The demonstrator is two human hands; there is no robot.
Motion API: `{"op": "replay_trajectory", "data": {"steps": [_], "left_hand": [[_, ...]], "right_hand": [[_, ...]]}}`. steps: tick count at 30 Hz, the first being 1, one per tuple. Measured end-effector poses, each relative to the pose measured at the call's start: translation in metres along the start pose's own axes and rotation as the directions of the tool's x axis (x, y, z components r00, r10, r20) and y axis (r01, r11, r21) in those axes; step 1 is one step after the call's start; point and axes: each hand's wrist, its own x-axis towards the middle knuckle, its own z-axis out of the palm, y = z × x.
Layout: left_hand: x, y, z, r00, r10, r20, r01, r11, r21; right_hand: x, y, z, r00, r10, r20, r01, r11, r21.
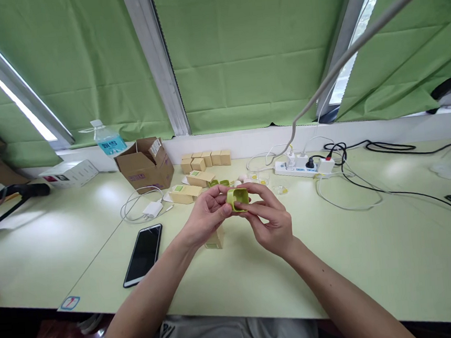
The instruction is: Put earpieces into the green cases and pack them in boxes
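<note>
A small green, hollow plastic case (231,196) is held up above the table between both hands, its open side facing me. My left hand (210,213) grips its left side with thumb and fingers. My right hand (271,218) holds the right side, with a fingertip reaching into the hollow. Just below and partly behind my left hand stands a small tan box (215,239). Beyond the hands lie tan boxes with green labels (185,194) and more green pieces (219,182).
Small tan boxes (198,164) line the wall beside an open cardboard box (146,168). A phone (143,255) and a white charger (153,209) lie left. A power strip (298,168) with cables is at the back right; clear plastic pieces (280,190) lie nearby.
</note>
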Motion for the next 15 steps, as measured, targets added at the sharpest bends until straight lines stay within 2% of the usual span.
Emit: {"op": "replay_trajectory", "data": {"steps": [5, 10, 13, 15], "left_hand": [[0.0, -0.004, 0.003, 1.0, -0.009, -0.016, 0.009, 1.0, -0.01], [-0.002, -0.001, 0.023, 1.0, 0.001, -0.017, -0.002, 0.999, -0.041], [-0.009, 0.0, 0.036, 0.999, 0.021, -0.027, -0.021, 1.0, -0.012], [-0.019, -0.005, 0.042, 0.994, 0.068, -0.084, -0.062, 0.995, 0.073]], "right_hand": [[0.002, 0.002, -0.001, 1.0, -0.014, 0.002, 0.014, 0.998, -0.055], [0.004, -0.002, -0.008, 0.995, -0.034, -0.095, 0.023, 0.992, -0.122], [0.007, -0.001, -0.017, 0.975, 0.043, -0.218, -0.057, 0.997, -0.06], [0.009, 0.004, -0.023, 0.944, 0.136, -0.299, -0.128, 0.991, 0.049]]}}
